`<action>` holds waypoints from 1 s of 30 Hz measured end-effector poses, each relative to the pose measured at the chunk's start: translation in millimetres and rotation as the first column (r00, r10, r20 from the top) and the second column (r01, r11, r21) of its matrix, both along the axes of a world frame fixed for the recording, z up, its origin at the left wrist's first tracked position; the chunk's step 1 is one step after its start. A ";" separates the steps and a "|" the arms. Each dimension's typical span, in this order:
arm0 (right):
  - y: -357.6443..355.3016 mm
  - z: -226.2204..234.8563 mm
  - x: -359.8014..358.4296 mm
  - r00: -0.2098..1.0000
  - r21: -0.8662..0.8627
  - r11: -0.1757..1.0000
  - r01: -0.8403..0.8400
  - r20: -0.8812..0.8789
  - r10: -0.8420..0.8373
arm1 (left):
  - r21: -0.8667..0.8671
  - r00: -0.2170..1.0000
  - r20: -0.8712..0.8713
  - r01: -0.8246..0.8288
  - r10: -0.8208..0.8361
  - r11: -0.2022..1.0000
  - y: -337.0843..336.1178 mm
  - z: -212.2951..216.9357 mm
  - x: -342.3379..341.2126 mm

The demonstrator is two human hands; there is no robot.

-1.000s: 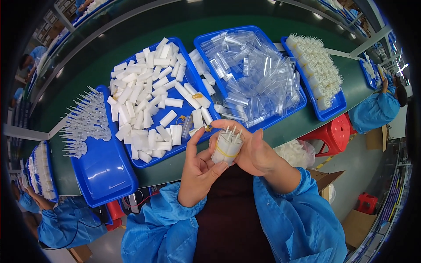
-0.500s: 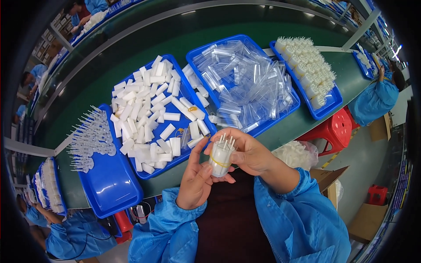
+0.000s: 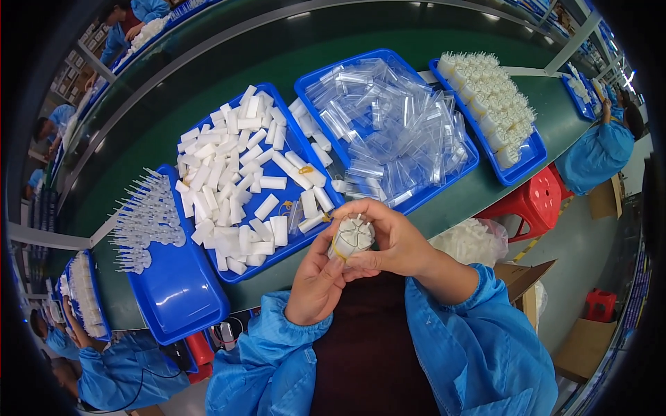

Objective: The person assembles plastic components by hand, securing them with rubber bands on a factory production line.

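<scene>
Both of my hands wrap round one small bundle (image 3: 354, 234) in front of my chest. White wedge-like pieces sit together in it, bound by a yellow rubber band, and its segmented round end faces up toward me. My left hand (image 3: 317, 283) closes on its left and lower side, thumb along the band. From the other side my right hand (image 3: 397, 243) grips it, fingers over the far edge and thumb on the near side. Just beyond my hands lies a blue tray of white foam-like cylinders (image 3: 239, 180). The bundle's underside is hidden by my fingers.
A blue tray of clear plastic sleeves (image 3: 395, 125) stands ahead. Banded white bundles (image 3: 489, 104) fill another tray at right. Spiky translucent parts (image 3: 149, 218) lie in the left tray (image 3: 177, 291). A red stool (image 3: 531, 204) and co-workers in blue flank the green bench.
The bundle has tilted so its segmented end now faces me; the thin white stems that stood up from it look much shorter. My fingers have closed further round it.
</scene>
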State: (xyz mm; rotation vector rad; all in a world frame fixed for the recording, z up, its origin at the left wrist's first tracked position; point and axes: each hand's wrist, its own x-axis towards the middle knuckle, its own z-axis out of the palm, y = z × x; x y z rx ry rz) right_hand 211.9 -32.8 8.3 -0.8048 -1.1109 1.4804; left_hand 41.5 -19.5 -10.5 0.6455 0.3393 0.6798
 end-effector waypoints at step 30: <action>5.9 -0.4 -29.4 0.818 0.494 0.868 -0.044 0.517 -0.253 | 0.557 0.852 -0.487 0.136 0.190 0.819 -6.3 -24.4 -14.0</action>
